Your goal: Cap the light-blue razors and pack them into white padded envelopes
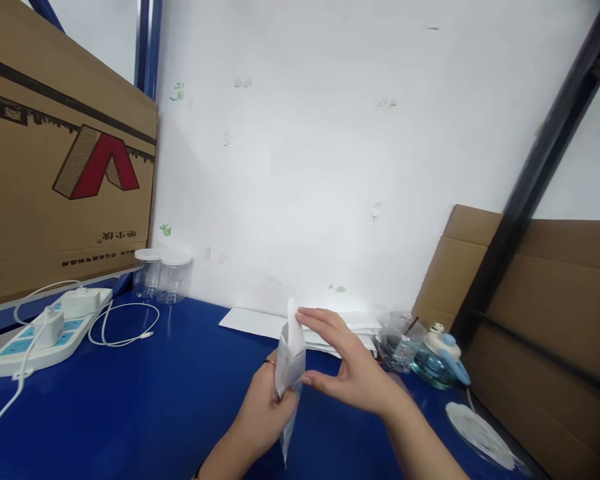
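A white paper bag point(291, 357) stands on edge in front of me, seen nearly side-on, over the blue tabletop point(190, 387). My left hand point(263, 407) is closed around its lower part, with the thumb in front. My right hand point(350, 367) is at the bag's right side with fingers stretched out and the thumb apart. Its fingertips are at the bag's upper edge, and the thumb tip is close to its side; firm contact is hard to judge. What the bag holds, if anything, is hidden.
Flat white paper pieces point(255, 325) lie by the wall. Two clear lidded jars point(173, 280) and a power strip point(50, 337) with a white cable point(125, 343) are left. A glass teapot point(435, 367), clear plastic cups point(397, 343) and a white disc point(480, 433) sit right. Cardboard point(65, 153) stands left.
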`<state>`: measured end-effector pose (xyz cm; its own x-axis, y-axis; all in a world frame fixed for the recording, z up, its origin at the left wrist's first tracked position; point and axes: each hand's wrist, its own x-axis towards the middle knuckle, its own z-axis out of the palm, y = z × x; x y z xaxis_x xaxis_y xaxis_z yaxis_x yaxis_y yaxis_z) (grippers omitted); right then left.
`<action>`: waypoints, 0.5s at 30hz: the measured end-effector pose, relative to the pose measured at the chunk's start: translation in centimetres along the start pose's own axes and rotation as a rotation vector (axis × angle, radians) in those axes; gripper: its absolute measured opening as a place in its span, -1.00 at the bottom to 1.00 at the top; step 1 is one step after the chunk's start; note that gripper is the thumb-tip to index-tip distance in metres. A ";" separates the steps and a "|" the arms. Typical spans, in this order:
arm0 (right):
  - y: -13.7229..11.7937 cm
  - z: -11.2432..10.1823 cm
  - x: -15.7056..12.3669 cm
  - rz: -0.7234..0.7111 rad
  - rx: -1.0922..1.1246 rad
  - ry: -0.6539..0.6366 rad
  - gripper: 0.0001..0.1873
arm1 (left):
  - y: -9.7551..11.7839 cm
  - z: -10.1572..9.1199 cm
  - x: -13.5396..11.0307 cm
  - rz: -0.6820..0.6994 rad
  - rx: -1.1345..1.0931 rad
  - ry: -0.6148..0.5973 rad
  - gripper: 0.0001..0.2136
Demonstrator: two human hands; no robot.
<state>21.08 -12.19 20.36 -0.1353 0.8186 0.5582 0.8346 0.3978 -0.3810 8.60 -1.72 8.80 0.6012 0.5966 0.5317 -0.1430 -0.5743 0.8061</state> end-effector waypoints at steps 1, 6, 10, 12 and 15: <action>0.2 -0.2 0.0 -0.012 -0.047 -0.014 -0.28 | -0.2 -0.2 0.0 -0.038 -0.045 -0.060 -0.74; 0.6 -1.6 0.0 0.010 -0.129 -0.085 -0.51 | -0.3 -0.4 -0.4 -0.133 -0.258 -0.312 -0.80; 0.1 -3.6 0.1 0.053 -0.102 -0.238 -0.79 | 0.9 0.0 -0.6 -0.138 -0.318 -0.454 -0.69; -0.4 -4.6 0.1 0.072 -0.127 -0.324 -0.82 | 1.7 -0.1 -0.3 -0.096 -0.307 -0.494 -0.65; -1.1 -5.7 0.4 0.106 -0.152 -0.430 -0.81 | 2.8 -0.8 1.2 -0.010 -0.240 -0.542 -0.56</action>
<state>23.16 -14.66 25.19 -0.2275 0.9616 0.1534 0.9203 0.2638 -0.2888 8.24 -2.18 11.91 0.9102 0.1936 0.3662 -0.2711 -0.3900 0.8800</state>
